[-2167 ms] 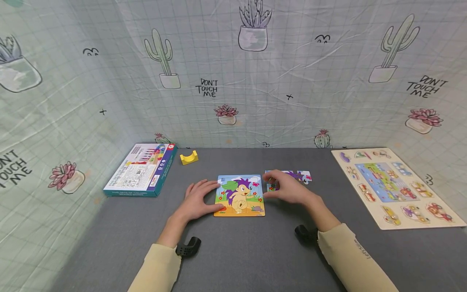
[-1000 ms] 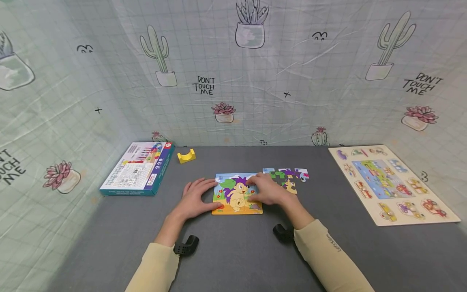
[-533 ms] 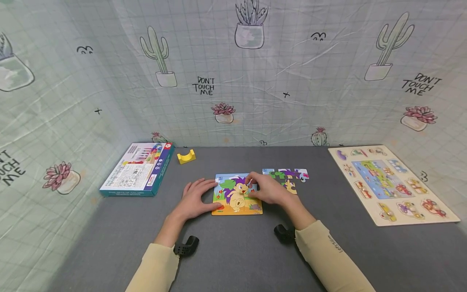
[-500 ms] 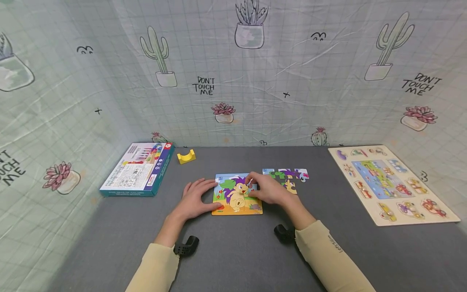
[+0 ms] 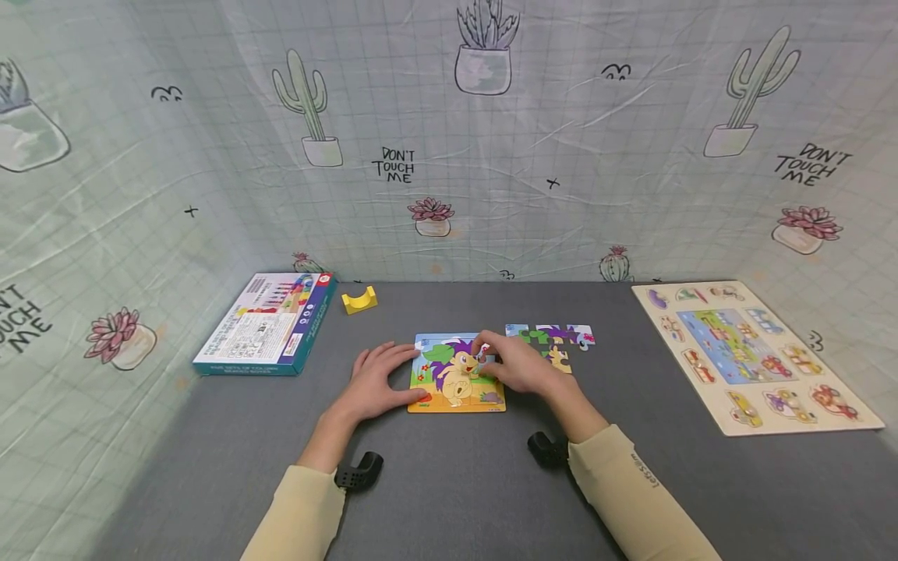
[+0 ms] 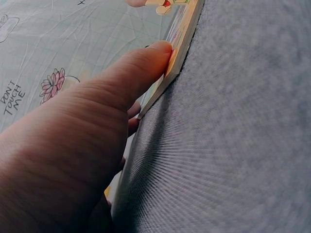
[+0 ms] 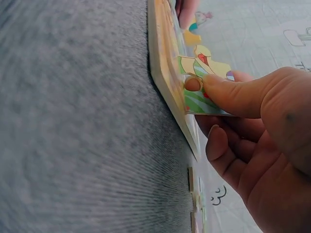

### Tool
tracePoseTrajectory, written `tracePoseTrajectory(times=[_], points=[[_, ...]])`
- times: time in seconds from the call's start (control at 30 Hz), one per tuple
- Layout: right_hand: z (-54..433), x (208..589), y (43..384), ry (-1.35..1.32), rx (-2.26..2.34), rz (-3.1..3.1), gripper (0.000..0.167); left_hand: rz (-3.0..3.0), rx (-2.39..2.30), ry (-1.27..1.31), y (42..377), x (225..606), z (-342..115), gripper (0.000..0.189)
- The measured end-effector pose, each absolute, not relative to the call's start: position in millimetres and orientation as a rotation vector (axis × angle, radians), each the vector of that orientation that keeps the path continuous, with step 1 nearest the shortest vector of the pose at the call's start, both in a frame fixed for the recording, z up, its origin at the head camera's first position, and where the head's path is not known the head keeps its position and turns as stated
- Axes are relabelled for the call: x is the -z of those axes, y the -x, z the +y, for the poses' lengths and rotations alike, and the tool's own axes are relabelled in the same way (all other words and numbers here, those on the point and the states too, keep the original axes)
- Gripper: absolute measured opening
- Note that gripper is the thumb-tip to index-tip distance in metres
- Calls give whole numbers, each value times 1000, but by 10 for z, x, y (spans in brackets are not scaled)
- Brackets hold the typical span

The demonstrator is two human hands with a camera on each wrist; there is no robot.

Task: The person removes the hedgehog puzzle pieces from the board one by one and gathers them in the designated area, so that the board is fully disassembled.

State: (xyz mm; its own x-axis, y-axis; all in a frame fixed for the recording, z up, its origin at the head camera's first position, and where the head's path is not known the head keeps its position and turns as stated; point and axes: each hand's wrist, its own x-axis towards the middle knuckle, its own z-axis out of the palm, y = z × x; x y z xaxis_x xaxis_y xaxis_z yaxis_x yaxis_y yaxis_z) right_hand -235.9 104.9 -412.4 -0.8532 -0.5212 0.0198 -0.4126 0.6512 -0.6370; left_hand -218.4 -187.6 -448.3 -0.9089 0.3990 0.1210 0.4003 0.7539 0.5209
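A square jigsaw board (image 5: 456,393) with a purple hedgehog picture lies flat on the table. My left hand (image 5: 379,386) rests along its left side; in the left wrist view the thumb (image 6: 150,58) presses on the board near a corner, with the other fingers at the edge. Over the board's right half, my right hand (image 5: 517,363) pinches a jigsaw piece between thumb and fingers. The right wrist view shows that piece (image 7: 197,104), green with part of the hedgehog's face, tilted up from the board's surface. A fingertip shows through the piece's notch.
Several loose jigsaw pieces (image 5: 559,359) lie just behind and right of the board. A teal-edged box (image 5: 263,327) and a yellow curved block (image 5: 360,301) stand at the back left. A large wooden picture board (image 5: 758,409) lies on the right.
My right hand has moved left from the board's right edge onto its picture, uncovering the loose pieces, and now pinches a jigsaw piece. My left hand has kept its place on the board.
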Motion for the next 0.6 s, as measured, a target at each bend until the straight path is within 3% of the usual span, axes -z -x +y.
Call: tracePoseTrajectory(times=[0.6], points=[[1072,4089,2339,843,981,2687,15,-2937,877,673,2192,4494,-1874,75]])
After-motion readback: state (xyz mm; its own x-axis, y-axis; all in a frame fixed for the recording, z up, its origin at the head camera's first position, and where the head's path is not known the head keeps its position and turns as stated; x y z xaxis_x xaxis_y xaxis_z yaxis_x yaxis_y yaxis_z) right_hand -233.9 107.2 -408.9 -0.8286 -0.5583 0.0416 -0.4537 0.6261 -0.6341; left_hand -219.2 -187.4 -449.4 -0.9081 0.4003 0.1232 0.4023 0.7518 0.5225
